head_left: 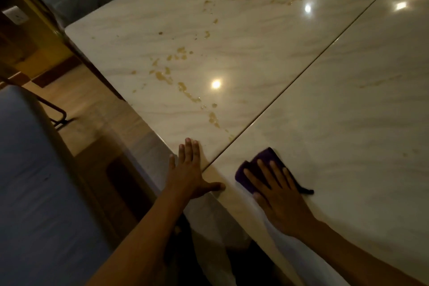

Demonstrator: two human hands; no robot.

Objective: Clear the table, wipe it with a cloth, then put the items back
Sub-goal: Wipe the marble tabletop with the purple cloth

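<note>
Wiping step, I judge: right hand (276, 190) flat, fingers straight, pressing cloth (267, 158); left hand (191, 169) flat on table (348, 100). Next: sweep toward stains (185, 90) at eleven o'clock.

Glossy marble-look table (267, 58), soft purple cloth (267, 160), wood-look floor (92, 109)

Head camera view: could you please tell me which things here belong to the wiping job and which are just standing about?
Part of the job:
- purple cloth, pressed flat under the right hand
- table
- brown spills on the table
- left hand, flat on the table edge

Just standing about:
- chair on the left
- wooden floor
</note>
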